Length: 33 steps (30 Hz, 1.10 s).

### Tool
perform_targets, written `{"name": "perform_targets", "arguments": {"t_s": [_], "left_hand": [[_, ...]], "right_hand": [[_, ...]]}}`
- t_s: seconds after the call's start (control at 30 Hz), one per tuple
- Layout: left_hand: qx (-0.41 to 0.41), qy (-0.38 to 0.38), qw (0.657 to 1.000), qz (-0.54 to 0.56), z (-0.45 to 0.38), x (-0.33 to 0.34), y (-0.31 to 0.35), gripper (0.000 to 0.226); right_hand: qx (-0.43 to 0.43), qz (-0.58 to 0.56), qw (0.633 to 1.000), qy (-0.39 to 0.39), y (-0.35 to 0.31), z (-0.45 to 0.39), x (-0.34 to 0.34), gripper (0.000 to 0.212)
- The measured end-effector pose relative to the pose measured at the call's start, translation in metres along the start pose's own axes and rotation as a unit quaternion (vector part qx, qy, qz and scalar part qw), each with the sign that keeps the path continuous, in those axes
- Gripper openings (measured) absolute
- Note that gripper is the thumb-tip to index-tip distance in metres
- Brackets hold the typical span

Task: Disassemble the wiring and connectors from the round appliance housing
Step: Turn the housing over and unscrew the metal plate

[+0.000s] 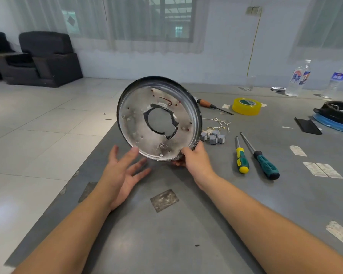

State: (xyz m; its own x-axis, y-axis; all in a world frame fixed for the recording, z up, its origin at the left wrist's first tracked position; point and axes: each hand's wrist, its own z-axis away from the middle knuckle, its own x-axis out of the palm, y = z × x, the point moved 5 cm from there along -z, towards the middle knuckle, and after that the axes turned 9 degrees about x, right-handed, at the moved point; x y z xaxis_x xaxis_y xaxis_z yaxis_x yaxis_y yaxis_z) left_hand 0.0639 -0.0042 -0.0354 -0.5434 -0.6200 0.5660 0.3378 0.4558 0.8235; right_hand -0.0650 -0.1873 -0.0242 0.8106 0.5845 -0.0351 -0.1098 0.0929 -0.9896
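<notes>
The round metal housing [139, 115] is held up on edge above the grey table, its silver inner face toward me, with a ragged central hole and a short red wire [165, 99] near the top. My right hand [194, 157] grips its lower right rim. My left hand [125, 167] is open, fingers spread, just under the lower left rim, thumb near the edge. Loose white wires [219, 121] and grey connector blocks [213, 137] lie on the table behind the housing.
Two green-handled screwdrivers [253, 157] lie to the right, a wooden-handled one [210, 104] and a yellow tape roll [246, 106] farther back. A black appliance part on blue [337, 115], a black plate [307, 126], bottles [299, 78] and paper labels [323, 170] sit at right. The table's left edge [99, 143] drops to tiled floor.
</notes>
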Motion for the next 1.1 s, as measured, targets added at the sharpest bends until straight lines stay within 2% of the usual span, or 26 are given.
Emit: {"name": "perform_targets", "arguments": {"t_s": [0.17,0.37,0.43,0.5,0.57,0.63,0.67,0.7,0.77,0.87,1.1], "left_hand": [[-0.047,-0.061,0.997,-0.019,-0.004,0.02,-0.004,0.076],[-0.052,0.034,0.998,-0.03,-0.022,0.022,-0.011,0.038],[-0.045,0.05,0.998,-0.013,-0.025,0.017,-0.014,0.033],[-0.035,0.063,0.997,0.006,-0.027,0.01,-0.015,0.033],[-0.02,0.074,0.997,0.021,-0.029,0.005,-0.015,0.036],[-0.009,0.083,0.996,0.04,-0.029,0.003,-0.015,0.042],[-0.007,0.087,0.995,0.05,-0.028,0.003,-0.015,0.044],[-0.006,0.091,0.994,0.056,-0.027,0.003,-0.015,0.045],[-0.004,0.095,0.994,0.059,-0.024,0.002,-0.015,0.049],[0.004,0.09,0.995,0.047,-0.022,0.003,-0.013,0.054],[0.0,0.075,0.997,0.033,-0.022,0.002,-0.014,0.056]], "right_hand": [[-0.063,0.034,0.997,0.028,0.0,0.004,-0.001,0.043],[-0.025,-0.026,0.999,-0.003,0.006,-0.005,-0.003,0.033],[-0.007,0.005,0.999,-0.035,0.002,0.0,-0.007,0.049],[-0.004,0.088,0.995,-0.036,-0.007,0.006,-0.016,0.062],[-0.072,0.263,0.962,0.036,-0.022,0.009,-0.038,0.055],[-0.145,0.409,0.89,0.139,-0.036,0.015,-0.064,0.036],[-0.15,0.461,0.855,0.184,-0.041,0.018,-0.075,0.031],[-0.128,0.511,0.822,0.219,-0.043,0.019,-0.086,0.03],[-0.031,0.59,0.77,0.24,-0.041,0.018,-0.099,0.035],[0.068,0.626,0.749,0.207,-0.032,0.015,-0.106,0.037],[0.079,0.614,0.749,0.234,-0.02,0.006,-0.116,0.032]]}}
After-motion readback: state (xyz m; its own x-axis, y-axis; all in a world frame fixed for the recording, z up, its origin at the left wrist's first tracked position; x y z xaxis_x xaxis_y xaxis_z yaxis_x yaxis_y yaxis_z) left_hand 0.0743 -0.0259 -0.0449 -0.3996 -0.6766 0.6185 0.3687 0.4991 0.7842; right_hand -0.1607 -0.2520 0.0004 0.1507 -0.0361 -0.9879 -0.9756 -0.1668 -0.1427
